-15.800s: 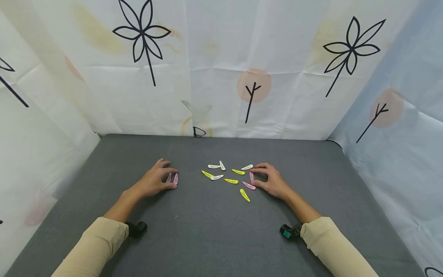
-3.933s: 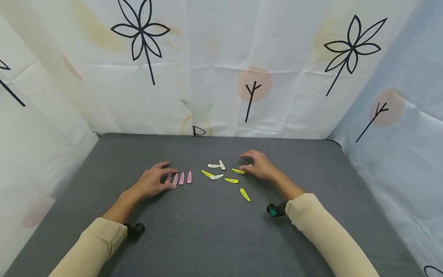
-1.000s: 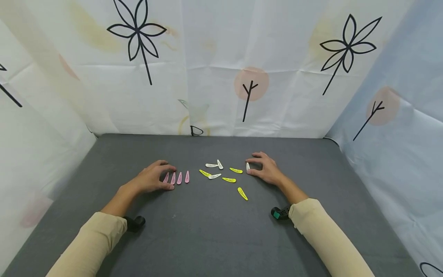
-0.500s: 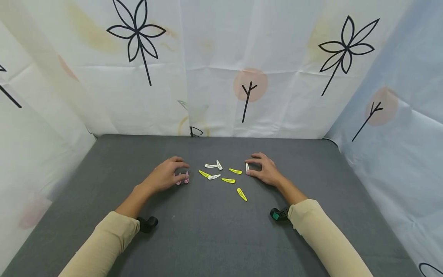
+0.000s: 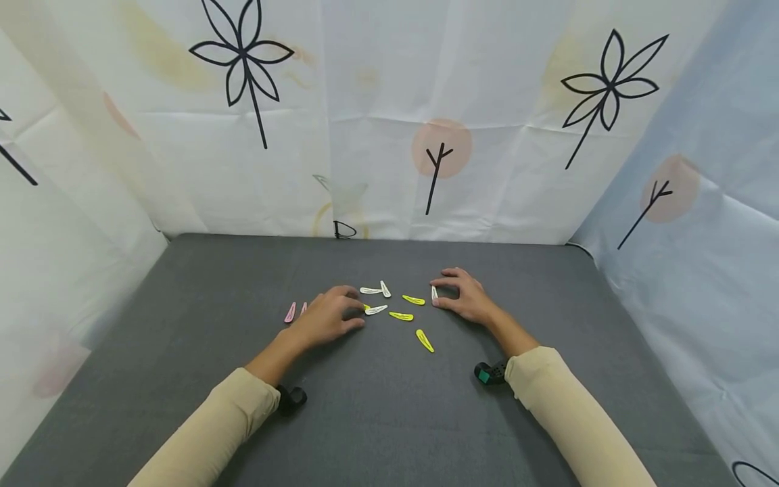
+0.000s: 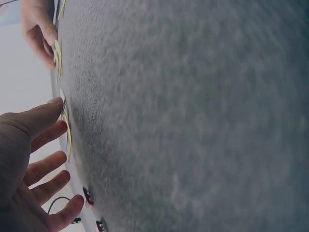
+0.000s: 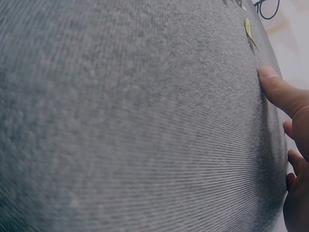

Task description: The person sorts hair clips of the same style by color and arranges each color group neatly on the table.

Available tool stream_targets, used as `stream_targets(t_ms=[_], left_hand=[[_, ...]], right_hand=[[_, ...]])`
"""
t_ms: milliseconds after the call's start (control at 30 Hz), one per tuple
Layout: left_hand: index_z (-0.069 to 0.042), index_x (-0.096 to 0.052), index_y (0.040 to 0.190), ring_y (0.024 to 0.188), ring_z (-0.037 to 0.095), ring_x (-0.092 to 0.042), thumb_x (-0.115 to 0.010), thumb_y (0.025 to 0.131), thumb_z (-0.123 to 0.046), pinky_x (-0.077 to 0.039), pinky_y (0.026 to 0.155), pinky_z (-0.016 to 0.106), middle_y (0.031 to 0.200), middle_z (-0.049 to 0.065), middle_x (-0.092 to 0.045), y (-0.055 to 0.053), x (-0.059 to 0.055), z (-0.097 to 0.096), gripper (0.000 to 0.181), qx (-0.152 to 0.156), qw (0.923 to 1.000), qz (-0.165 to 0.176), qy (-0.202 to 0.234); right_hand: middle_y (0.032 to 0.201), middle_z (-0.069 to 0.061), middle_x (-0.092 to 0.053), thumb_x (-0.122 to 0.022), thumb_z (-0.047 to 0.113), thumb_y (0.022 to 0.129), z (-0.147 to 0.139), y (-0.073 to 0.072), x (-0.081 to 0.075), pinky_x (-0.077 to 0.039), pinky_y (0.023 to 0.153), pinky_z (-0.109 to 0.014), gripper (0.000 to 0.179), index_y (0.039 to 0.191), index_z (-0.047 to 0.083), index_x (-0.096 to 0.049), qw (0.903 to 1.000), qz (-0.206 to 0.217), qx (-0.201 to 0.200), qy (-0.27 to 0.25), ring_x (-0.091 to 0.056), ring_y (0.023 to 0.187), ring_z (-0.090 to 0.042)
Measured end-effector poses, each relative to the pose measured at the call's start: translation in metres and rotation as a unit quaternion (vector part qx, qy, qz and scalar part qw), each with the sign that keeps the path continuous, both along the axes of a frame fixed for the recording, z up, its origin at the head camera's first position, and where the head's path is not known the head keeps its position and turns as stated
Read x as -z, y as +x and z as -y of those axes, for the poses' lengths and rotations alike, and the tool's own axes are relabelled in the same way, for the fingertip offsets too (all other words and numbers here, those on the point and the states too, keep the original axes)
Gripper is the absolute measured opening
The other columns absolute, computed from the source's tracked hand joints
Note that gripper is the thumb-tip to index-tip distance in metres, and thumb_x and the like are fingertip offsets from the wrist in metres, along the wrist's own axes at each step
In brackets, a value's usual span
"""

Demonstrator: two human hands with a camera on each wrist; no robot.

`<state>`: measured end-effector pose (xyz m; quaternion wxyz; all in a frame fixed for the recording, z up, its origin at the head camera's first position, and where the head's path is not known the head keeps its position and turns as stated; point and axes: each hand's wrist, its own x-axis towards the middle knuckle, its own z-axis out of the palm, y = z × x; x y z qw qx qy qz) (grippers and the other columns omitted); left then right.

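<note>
My left hand (image 5: 328,316) reaches over the table with its fingers and thumb spread apart, nothing gripped. Its fingertips are beside a yellow hair clip (image 5: 366,307), mostly hidden, and a white hair clip (image 5: 376,310). Two pink hair clips (image 5: 290,312) show to the left of this hand, which covers the place of the others. At the right, my right hand (image 5: 467,297) pinches another white hair clip (image 5: 434,293) between thumb and index finger, at table level. In the right wrist view the thumb (image 7: 277,87) shows, but that clip is hidden.
Two white clips (image 5: 385,289) touch each other behind the middle. Yellow clips (image 5: 402,316) lie between the hands, one (image 5: 425,341) nearer the front. The grey table (image 5: 377,419) ends at a patterned white cloth (image 5: 377,169) behind.
My left hand has left the row of pink clips and moved right to the yellow and white pair. The right hand, earlier moving pink clips away, now stays still with a white clip.
</note>
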<state>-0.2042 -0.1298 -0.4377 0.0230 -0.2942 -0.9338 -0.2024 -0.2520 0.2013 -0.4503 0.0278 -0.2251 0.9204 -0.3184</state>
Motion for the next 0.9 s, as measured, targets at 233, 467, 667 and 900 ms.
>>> stream_targets(t_ms=[233,467,667,900], left_hand=[[-0.01,-0.077,0.109,0.123,0.034,-0.054,-0.079,0.086,-0.025,-0.045,0.092,0.058,0.128,0.015,-0.061,0.001,0.005,-0.006,0.027,0.016,0.9998,-0.009,0.012],[-0.013,-0.075,0.114,0.131,0.034,-0.048,-0.079,0.086,-0.028,-0.041,0.097,0.059,0.136,0.015,-0.057,-0.004,0.007,-0.011,0.032,0.0,0.9998,0.004,0.02],[-0.018,-0.07,0.126,0.136,0.035,-0.042,-0.081,0.084,-0.035,-0.038,0.099,0.061,0.143,0.017,-0.049,-0.016,0.007,-0.014,0.047,-0.017,0.9995,0.02,0.014],[-0.021,-0.068,0.131,0.146,0.04,-0.026,-0.082,0.08,-0.042,-0.028,0.105,0.068,0.149,0.02,-0.043,-0.024,0.01,-0.013,0.056,-0.008,0.9992,0.038,0.008]], right_hand=[[0.149,-0.024,-0.042,-0.075,0.021,0.09,0.001,-0.001,0.0,-0.019,0.11,-0.067,0.043,0.129,0.005,-0.066,1.0,-0.005,-0.003,-0.004,-0.028,0.143,-0.044],[0.148,-0.025,-0.042,-0.075,0.021,0.09,0.001,0.0,0.001,-0.018,0.11,-0.067,0.043,0.129,0.005,-0.066,1.0,-0.006,-0.002,-0.003,-0.027,0.143,-0.045],[0.148,-0.024,-0.043,-0.076,0.02,0.089,0.0,0.0,0.001,-0.019,0.109,-0.067,0.043,0.129,0.005,-0.066,1.0,-0.008,-0.001,-0.003,-0.03,0.142,-0.044],[0.147,-0.025,-0.044,-0.075,0.02,0.09,-0.001,0.0,0.002,-0.02,0.108,-0.067,0.043,0.129,0.004,-0.066,0.9999,-0.013,-0.007,-0.009,-0.032,0.14,-0.045]])
